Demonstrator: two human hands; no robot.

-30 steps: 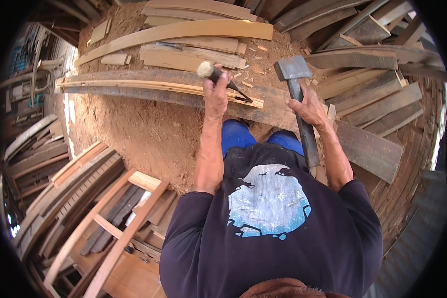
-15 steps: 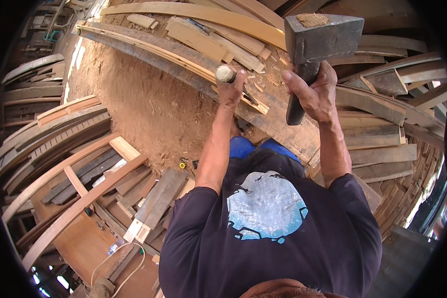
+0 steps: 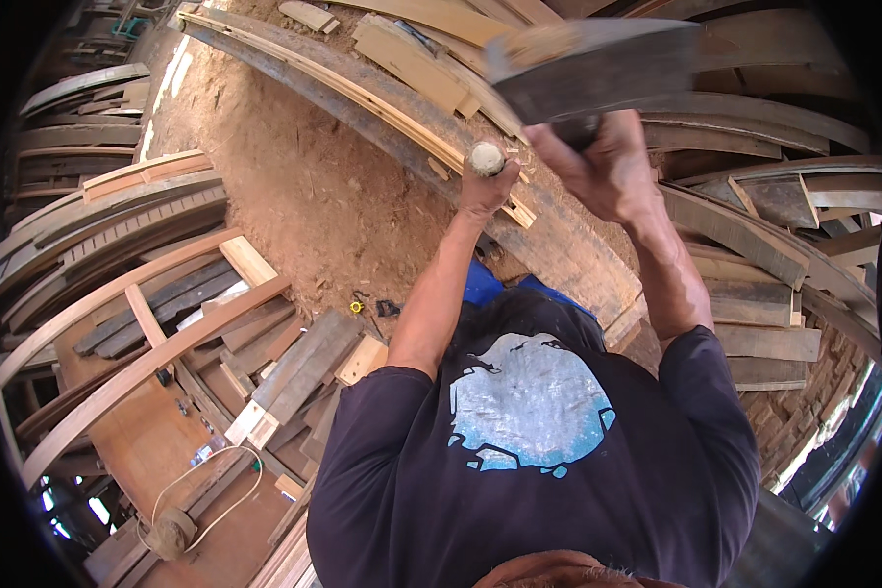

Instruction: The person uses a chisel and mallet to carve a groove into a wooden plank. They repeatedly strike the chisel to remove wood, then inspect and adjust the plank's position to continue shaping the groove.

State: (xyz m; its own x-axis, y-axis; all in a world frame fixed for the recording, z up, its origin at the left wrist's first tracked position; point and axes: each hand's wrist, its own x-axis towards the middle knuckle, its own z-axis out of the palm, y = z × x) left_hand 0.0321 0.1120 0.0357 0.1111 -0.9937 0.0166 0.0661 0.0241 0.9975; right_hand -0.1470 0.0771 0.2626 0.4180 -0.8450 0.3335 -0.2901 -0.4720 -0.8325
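My left hand (image 3: 490, 188) is closed around an upright chisel (image 3: 486, 158), its pale round handle end showing above the fist. The blade is hidden below the hand, over the end of a long narrow wooden strip (image 3: 402, 116) that lies on a thick plank (image 3: 578, 257). My right hand (image 3: 612, 176) grips the handle of a big dark mallet (image 3: 603, 76) with a blocky head. The mallet is smeared by motion and hangs up and to the right of the chisel, apart from it. Most of its handle is hidden behind the head and hand.
Sawdust covers the ground (image 3: 294, 186) left of the plank. Offcut boards (image 3: 412, 64) lie beyond it. Stacked curved timbers (image 3: 735, 216) stand at the right. A curved wooden frame (image 3: 157, 363) and a pale cord (image 3: 255, 480) are at the left. A yellow round item (image 3: 356, 307) lies on the ground.
The mallet head has shifted left and its handle has tipped out of sight. My left hand and the chisel appear a little farther right along the strip. The whole view has shifted slightly.
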